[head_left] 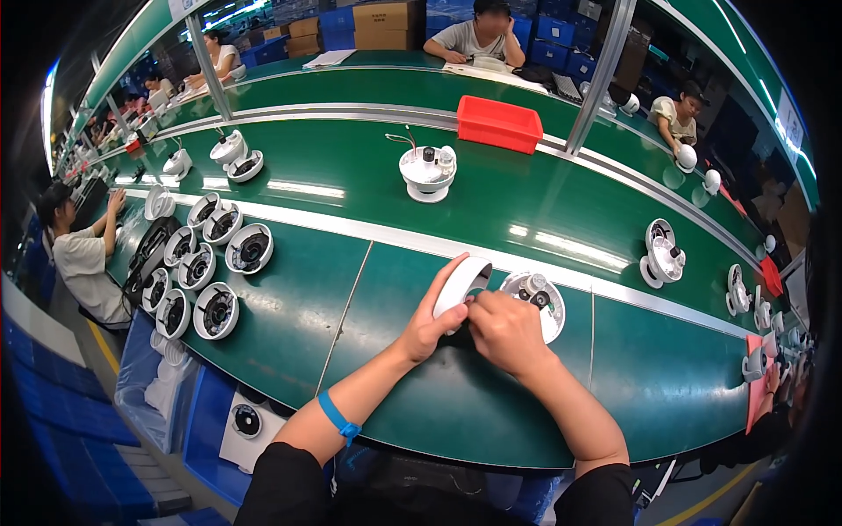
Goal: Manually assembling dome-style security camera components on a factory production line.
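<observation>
While the left hand (427,326) wraps its fingers round a white ring-shaped cover (462,282), tilted on edge above the green bench (289,307), the right hand (506,331) has its fingers bunched together at the cover's inner face, probably to steady a small part there; whether they pinch anything cannot be told. A round white base (537,298) sits just beside, touching the right hand's far side. A cluster of similar round bases (206,272) lies well apart to the left, within reach.

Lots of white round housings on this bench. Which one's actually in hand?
The white ring cover at centre, gripped by the left hand with the right hand on it. The stacked housings at left lie untouched.
</observation>
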### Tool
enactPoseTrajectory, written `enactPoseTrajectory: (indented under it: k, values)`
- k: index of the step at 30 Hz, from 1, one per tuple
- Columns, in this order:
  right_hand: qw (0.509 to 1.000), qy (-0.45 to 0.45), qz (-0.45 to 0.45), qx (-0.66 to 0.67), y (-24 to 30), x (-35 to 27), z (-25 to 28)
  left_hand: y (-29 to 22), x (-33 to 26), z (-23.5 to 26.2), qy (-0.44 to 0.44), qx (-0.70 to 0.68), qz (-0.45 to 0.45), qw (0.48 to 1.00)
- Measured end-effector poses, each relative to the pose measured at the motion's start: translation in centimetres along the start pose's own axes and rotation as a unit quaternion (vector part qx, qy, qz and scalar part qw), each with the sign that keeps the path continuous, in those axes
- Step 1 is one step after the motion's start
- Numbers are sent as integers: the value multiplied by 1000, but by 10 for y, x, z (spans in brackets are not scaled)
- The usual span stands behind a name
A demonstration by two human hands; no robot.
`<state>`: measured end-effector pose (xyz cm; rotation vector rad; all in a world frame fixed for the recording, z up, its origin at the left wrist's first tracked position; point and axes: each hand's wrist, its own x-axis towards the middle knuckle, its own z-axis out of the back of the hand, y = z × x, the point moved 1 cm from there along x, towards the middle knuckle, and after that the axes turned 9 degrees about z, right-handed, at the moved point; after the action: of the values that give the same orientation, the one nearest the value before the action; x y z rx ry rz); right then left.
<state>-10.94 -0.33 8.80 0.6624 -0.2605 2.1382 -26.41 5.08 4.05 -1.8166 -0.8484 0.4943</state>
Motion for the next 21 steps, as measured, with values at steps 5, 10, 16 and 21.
enactPoseTrajectory:
  k: [5,10,16,21]
  values:
    - [980,-8,-153,129,-2,8,3,11,-3,13,-6,-137,27,990]
    - [949,-52,-230,210,-13,8,-12,5,5,36,-87,-304,70,946]
    - [949,-52,-224,214,-4,21,-26,-2,6,49,-52,-330,84,939]
    - [980,1,-78,183,7,41,-47,6,9,70,-36,-119,18,992]
